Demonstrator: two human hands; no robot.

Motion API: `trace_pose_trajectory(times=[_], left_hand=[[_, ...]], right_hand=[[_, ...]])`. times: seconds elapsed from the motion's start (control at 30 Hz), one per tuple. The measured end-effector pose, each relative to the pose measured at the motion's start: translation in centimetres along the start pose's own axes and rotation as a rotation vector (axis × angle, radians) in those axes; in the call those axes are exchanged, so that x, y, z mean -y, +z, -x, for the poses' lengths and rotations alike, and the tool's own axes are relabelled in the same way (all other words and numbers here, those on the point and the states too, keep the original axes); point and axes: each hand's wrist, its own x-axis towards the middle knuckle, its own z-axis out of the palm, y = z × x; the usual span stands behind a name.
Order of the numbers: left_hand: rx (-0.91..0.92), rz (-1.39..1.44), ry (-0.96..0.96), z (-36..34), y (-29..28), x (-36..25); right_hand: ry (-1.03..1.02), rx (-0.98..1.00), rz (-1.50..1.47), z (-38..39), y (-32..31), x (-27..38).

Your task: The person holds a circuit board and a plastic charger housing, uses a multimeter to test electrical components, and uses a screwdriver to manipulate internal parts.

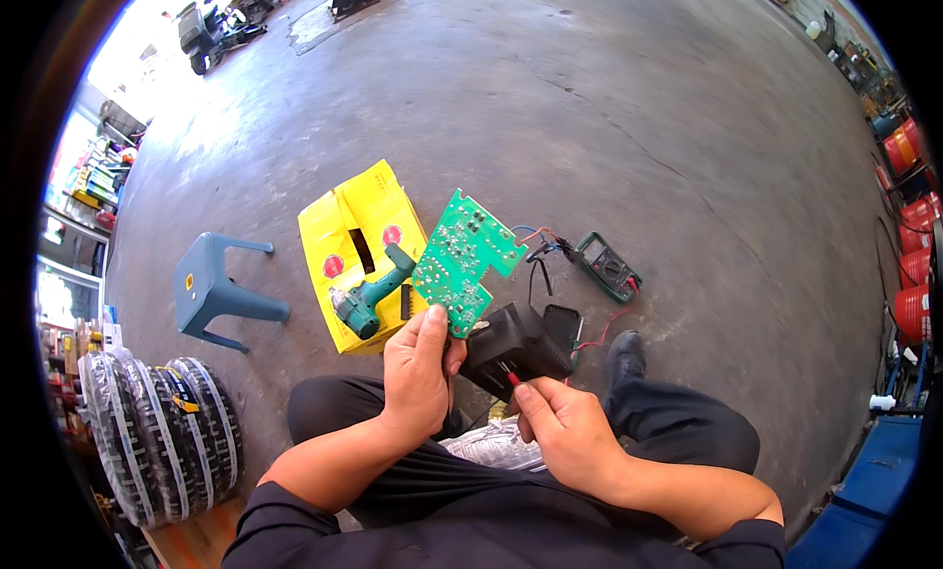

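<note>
A yellow box (356, 237) lies on the concrete floor (609, 88), a green drill (371, 294) on top, a multimeter (609, 266) and blue stool (216, 292) nearby. The left hand (417, 373) pinches a green circuit board (464, 260) upright; the right hand (565, 432) pinches a red probe (512, 378) beside a black casing (516, 343).

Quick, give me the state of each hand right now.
Left hand: closed, holding up the green circuit board.
Right hand: closed, pinching a red probe against the black housing.
</note>
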Motion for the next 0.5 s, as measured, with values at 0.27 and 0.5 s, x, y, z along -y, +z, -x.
trace_pose_trajectory(times=[0.27, 0.5], left_hand=[[-0.003, -0.017, -0.008, 0.12, 0.28, -0.46], [-0.004, -0.026, -0.017, 0.15, 0.30, -0.54]], right_hand=[[-0.015, -0.021, 0.004, -0.10, 0.07, -0.05], [-0.064, -0.050, 0.027, -0.31, 0.09, -0.48]])
